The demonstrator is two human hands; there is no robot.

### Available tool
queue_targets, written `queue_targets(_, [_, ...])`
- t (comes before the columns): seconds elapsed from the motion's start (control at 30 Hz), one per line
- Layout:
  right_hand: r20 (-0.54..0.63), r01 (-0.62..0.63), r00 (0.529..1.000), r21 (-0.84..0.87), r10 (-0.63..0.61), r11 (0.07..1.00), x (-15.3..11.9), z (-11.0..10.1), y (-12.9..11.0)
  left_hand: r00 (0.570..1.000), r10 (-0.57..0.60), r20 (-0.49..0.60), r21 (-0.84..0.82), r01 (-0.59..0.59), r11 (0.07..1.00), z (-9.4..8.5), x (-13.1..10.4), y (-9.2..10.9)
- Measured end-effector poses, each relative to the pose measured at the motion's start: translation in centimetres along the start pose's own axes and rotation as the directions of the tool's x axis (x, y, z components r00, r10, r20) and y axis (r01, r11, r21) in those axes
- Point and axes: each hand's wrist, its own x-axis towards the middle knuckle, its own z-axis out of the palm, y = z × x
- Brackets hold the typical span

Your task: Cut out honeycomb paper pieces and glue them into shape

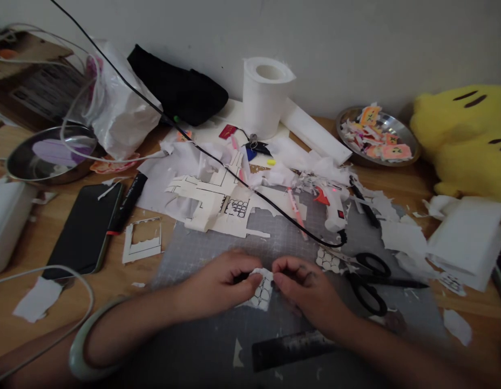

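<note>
Between my two hands is a small white paper piece [262,293] drawn with black rounded stone shapes. My left hand [238,278] pinches its upper left part between thumb and fingers. On the piece's upper right edge, my right hand [301,281] has its thumb and index finger closed. Both hands are above a grey cutting mat [205,265]. Right of my right hand lie black-handled scissors [367,278] and another stone-patterned paper piece [328,260]. A black ruler-like strip [291,346] lies below, partly covered by my right forearm.
A white glue gun [335,208] with a black cord stands behind the hands, beside cut-out paper pieces [212,200]. Left are a phone [86,227] and a black marker [131,202]. Farther back are a paper roll [263,100], metal bowls [343,127] and yellow plush toys [469,140].
</note>
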Motion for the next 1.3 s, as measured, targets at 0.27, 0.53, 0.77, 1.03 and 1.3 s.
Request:
queue_targets(0.27, [0.008, -0.044, 0.999, 0.047, 0.043, 0.998, -0.19, -0.29, 0.2, 0.998, -0.061, 0.011, -0.14, 0.062, 0.988, -0.14, -0.1, 0.23])
queue_targets(0.53, [0.001, -0.047, 0.999, 0.056, 0.047, 0.997, -0.17, -0.29, 0.29, 0.994, -0.109, -0.019, -0.169, 0.104, 0.98, -0.18, -0.1, 0.22])
queue_targets(0.77, [-0.012, -0.001, 1.0, -0.025, 0.001, 1.0, -0.29, -0.08, 0.09, 0.998, -0.054, -0.018, -0.067, 0.052, 0.996, -0.11, -0.07, 0.15])
queue_targets(1.03, [-0.013, 0.014, 1.0, -0.059, -0.015, 0.998, -0.21, 0.1, -0.28, 1.0, 0.003, -0.016, 0.039, -0.002, 0.999, 0.1, -0.01, -0.19])
queue_targets(1.3, [0.082, -0.049, 0.996, 0.13, 0.038, 0.99, -0.05, -0.57, 0.05, 0.999, -0.035, 0.017, -0.063, 0.036, 0.997, -0.35, -0.09, 0.26])
